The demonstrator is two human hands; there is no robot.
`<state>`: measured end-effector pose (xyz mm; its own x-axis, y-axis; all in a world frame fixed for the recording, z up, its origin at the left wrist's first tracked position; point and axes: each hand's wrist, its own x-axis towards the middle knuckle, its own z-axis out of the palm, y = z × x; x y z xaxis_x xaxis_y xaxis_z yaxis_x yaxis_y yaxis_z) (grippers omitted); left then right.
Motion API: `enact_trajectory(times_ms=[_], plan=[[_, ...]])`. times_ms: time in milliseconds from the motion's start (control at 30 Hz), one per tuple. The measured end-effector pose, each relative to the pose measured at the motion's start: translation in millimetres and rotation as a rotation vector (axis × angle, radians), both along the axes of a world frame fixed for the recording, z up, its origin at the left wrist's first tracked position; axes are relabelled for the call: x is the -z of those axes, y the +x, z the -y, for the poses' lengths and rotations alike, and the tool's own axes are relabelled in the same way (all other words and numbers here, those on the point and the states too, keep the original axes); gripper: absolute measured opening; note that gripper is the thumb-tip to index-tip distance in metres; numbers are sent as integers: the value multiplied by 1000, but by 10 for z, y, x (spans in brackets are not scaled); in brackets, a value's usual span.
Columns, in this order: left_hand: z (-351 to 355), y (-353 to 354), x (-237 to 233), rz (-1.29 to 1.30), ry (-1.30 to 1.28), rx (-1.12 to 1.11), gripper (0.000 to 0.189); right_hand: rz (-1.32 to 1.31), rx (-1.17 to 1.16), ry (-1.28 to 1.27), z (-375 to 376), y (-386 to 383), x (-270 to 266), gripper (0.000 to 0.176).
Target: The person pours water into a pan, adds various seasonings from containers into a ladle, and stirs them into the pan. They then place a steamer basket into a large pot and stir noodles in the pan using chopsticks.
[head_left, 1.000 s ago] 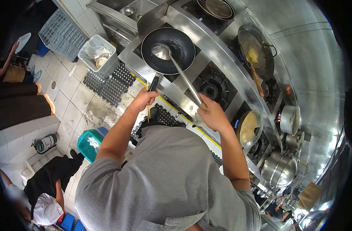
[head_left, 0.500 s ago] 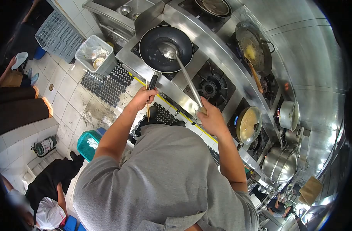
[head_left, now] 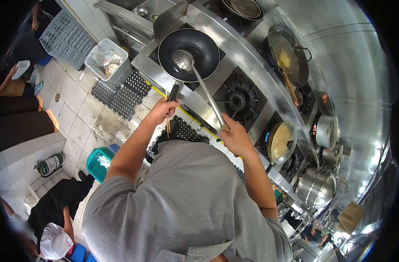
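My left hand (head_left: 162, 112) is wrapped around the black handle of a dark frying pan (head_left: 203, 43) on the front burner. Thin wooden sticks (head_left: 168, 125) poke out above and below the same fist. In my right hand (head_left: 237, 136) is the end of a long metal ladle (head_left: 208, 93). Its bowl rests low in the pan, left of centre, over a wet, shiny surface with small dark specks.
A bare burner (head_left: 238, 100) sits right of the pan. Farther along are a lidded pan (head_left: 281, 143), a large wok (head_left: 291, 52) with a wooden-handled tool, and metal pots (head_left: 327, 132). A lined bin (head_left: 120, 77) stands left. Other people are at the left.
The ladle's bowl has shifted left and slightly down in the pan. My right hand has moved a little left and down with the handle. My left hand stays put.
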<state>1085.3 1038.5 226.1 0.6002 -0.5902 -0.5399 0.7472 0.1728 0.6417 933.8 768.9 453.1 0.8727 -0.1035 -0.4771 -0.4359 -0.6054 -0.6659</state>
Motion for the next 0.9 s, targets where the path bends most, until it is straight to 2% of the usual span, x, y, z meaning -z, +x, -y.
enact_trajectory(times_ms=[133, 200, 300, 433, 500, 633, 700, 800, 900], plan=[[-12, -4, -4, 9, 6, 8, 15, 55, -2, -37, 3, 51, 18, 67], [-1, -6, -22, 7, 8, -9, 14, 101, -3, -244, -83, 91, 53, 68], [3, -17, -29, -8, 4, -27, 14, 65, -29, -350, -189, 84, 47, 67], [-1, -2, -40, -27, -9, -22, 15, 66, -28, -158, -69, -47, 66, 70], [-4, -4, -59, -26, -7, -13, 14, -52, 17, 70, -7, -78, -39, 68], [-9, -1, -97, -31, -1, 3, 14, -13, 43, 14, 70, -118, 61, 68], [-2, 1, -106, -37, 0, 4, 15, 145, -19, -275, 16, -89, 74, 68], [3, -2, -121, -34, 4, 1, 15, 52, 6, -315, -93, -73, -1, 68], [17, 13, -165, -36, 14, -2, 15, 109, -22, -230, -63, -219, 99, 69]])
